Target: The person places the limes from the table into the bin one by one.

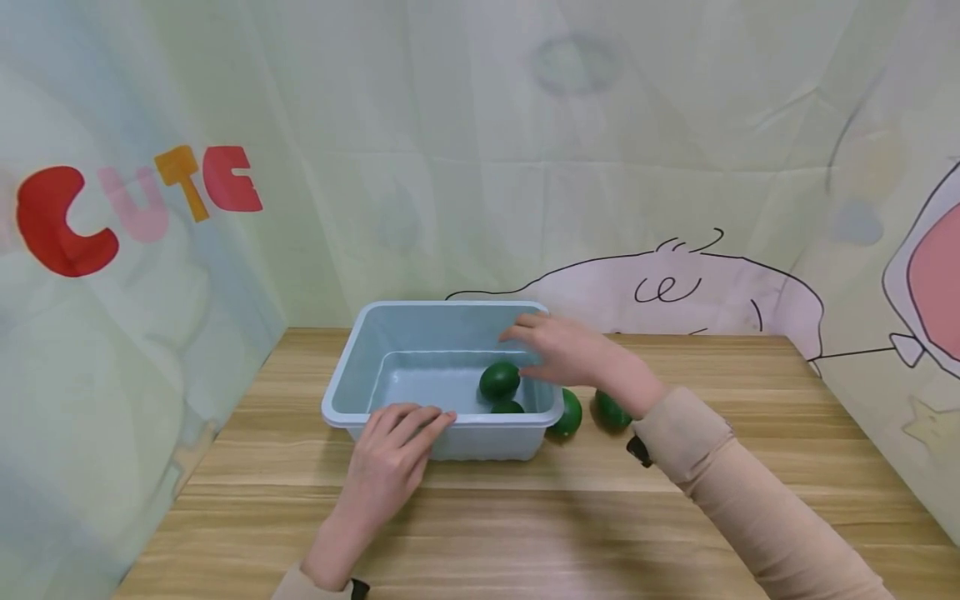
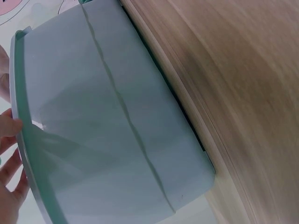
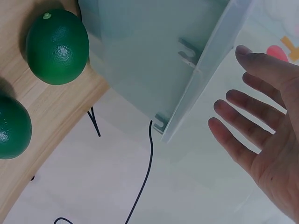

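A pale blue plastic basin (image 1: 435, 442) stands on the wooden table. My left hand (image 1: 397, 450) grips its front rim, fingers hooked over the edge; the left wrist view shows the thumb and fingers about the rim (image 2: 21, 140). Above the basin's right side is my right hand (image 1: 566, 346), holding nothing; its fingers (image 3: 243, 119) are spread and slightly bent in the right wrist view. Below that hand, inside the basin, lies a green lime (image 1: 499, 382), with another lime (image 1: 508, 407) partly hidden by the front rim.
Outside the basin, a lime (image 1: 567, 414) lies close to its right wall. Another lime (image 1: 611, 412) is farther right, partly covered by the right forearm. Behind the table (image 1: 480, 533) hangs a printed curtain (image 1: 420, 167).
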The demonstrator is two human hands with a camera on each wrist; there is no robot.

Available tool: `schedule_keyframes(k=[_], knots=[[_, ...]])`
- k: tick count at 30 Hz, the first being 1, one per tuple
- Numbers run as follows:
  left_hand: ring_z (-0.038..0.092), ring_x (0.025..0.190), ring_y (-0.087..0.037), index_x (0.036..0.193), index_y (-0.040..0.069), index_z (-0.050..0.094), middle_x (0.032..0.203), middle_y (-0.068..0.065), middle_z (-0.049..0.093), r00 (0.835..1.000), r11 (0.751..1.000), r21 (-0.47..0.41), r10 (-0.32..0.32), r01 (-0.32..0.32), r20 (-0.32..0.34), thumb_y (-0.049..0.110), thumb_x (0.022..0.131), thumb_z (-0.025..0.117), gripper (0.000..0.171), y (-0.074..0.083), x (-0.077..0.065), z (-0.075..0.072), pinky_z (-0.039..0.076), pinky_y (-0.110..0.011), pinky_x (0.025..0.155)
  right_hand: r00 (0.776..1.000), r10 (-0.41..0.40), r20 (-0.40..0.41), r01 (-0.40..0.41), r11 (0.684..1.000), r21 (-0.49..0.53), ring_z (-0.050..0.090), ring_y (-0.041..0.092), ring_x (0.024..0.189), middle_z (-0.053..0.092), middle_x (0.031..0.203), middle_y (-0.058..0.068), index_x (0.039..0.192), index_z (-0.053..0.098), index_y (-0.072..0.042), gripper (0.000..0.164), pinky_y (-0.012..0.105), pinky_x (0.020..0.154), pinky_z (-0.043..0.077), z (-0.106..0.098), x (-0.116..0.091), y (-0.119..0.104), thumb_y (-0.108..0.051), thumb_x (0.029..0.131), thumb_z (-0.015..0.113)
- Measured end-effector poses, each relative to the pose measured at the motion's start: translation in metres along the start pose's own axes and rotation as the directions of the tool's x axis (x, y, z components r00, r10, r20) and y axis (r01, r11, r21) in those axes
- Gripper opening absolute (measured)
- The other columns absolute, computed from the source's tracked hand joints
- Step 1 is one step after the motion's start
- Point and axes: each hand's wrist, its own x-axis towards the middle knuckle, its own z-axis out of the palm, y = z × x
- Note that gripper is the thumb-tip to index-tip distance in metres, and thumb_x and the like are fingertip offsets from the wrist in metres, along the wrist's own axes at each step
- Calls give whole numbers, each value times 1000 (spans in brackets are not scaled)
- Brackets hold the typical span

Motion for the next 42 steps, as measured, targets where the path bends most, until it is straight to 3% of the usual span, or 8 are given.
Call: schedule_keyframes(k=[7, 19, 32, 42], knots=[[60, 91, -23, 109, 13, 73, 98, -2, 70, 1000, 1000, 0, -10, 10, 26, 18, 104, 35, 38, 0, -1, -1, 48, -39, 79, 999, -2, -40, 2, 1000, -1, 59, 22, 111, 61, 122, 5, 126, 60, -13, 45, 37, 93, 53, -1, -6, 5, -22, 85, 73], [60, 89, -23, 107, 13, 73, 97, -1, 69, 1000, 1000, 0, -5, 5, -3, 16, 103, 38, 35, 0, 0, 1, 47, -38, 75, 989, 1, -149, 1, 1000, 18, 59, 21, 113, 62, 125, 3, 127, 60, -14, 45, 37, 91, 53, 0, -19, 12, -23, 85, 73], [60, 89, -23, 107, 13, 73, 97, -2, 69, 1000, 1000, 1, -10, 10, -3, 15, 103, 37, 37, 0, -1, 1, 47, -38, 77, 981, 81, -175, -75, 996, 40, 58, 17, 107, 61, 122, 1, 130, 58, -17, 46, 35, 86, 54, 1, -36, 14, -26, 87, 71], [60, 89, -23, 107, 13, 73, 97, -2, 69, 1000, 1000, 5, -3, 3, -3, 15, 102, 36, 37, 0, -1, 1, 47, -38, 76, 970, 104, -221, -90, 993, 70, 57, 21, 116, 61, 125, 3, 131, 57, -14, 48, 41, 93, 52, 3, -47, 19, -25, 86, 72]])
